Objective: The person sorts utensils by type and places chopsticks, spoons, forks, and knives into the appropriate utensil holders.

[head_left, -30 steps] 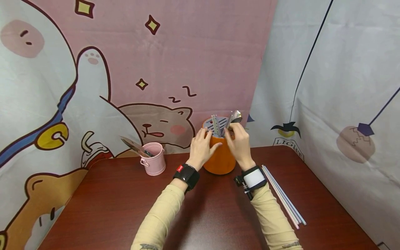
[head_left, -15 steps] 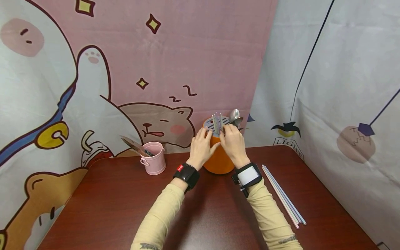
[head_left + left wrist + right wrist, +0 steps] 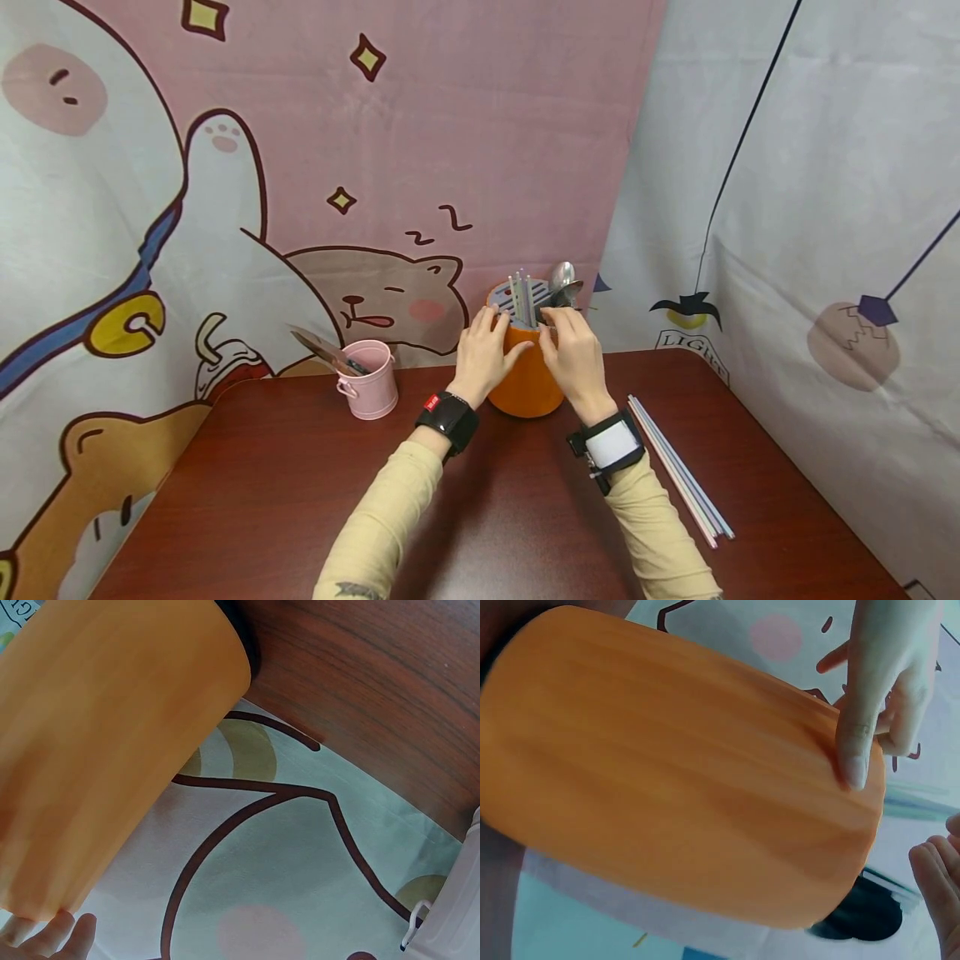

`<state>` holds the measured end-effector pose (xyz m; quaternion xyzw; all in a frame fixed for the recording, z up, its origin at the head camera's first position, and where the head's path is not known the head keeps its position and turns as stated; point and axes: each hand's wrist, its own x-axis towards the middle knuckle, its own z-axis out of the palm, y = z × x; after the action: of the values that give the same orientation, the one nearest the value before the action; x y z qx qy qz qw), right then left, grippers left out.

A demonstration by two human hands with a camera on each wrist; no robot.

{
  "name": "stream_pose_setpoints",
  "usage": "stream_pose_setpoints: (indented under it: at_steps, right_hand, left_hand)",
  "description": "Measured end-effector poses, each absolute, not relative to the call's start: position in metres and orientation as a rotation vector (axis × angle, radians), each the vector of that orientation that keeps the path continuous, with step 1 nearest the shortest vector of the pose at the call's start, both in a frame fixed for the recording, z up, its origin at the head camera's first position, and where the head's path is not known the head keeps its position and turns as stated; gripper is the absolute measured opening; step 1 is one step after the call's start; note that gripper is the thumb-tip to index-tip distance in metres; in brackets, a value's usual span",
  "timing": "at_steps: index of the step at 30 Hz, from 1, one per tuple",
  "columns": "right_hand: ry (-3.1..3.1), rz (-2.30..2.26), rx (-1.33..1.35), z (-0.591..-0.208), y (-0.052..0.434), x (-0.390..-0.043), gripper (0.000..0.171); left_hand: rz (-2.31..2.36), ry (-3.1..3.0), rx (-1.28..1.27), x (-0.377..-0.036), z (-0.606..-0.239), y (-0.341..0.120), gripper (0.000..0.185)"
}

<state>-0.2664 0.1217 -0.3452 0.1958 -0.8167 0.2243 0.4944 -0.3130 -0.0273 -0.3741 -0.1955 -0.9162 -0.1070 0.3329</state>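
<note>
The orange cutlery holder [image 3: 527, 379] stands upright on the table, its slotted grey top holding several pale chopsticks [image 3: 522, 298] and spoons [image 3: 564, 279]. My left hand [image 3: 482, 350] holds its left rim; in the right wrist view the left thumb [image 3: 853, 769] presses the outer wall while other fingers bend over the edge. My right hand [image 3: 573, 354] is beside the holder's front right rim, fingers loosely bent near the chopsticks. In the right wrist view the right fingers [image 3: 936, 874] appear apart from the holder, holding nothing visible.
Several pink and blue chopsticks [image 3: 682, 471] lie on the dark red-brown table [image 3: 300, 500] at right. A small pink bucket [image 3: 371, 387] with scissors-like tools [image 3: 322, 346] stands at left. A printed cloth [image 3: 487, 125] hangs behind the table.
My right hand first moved left with a chopstick and put it among those in the holder, then let go and drew back right. The left hand has stayed on the rim.
</note>
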Motion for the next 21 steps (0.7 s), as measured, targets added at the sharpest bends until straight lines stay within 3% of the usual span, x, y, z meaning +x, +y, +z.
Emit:
stream_pose_setpoints:
  at_steps: [21]
  right_hand:
    - [-2.085,0.581,0.303,-0.412,0.172,-0.243,0.021]
  left_hand:
    - [-0.321,-2.361,-0.526,-0.313,-0.376,-0.027,0.064]
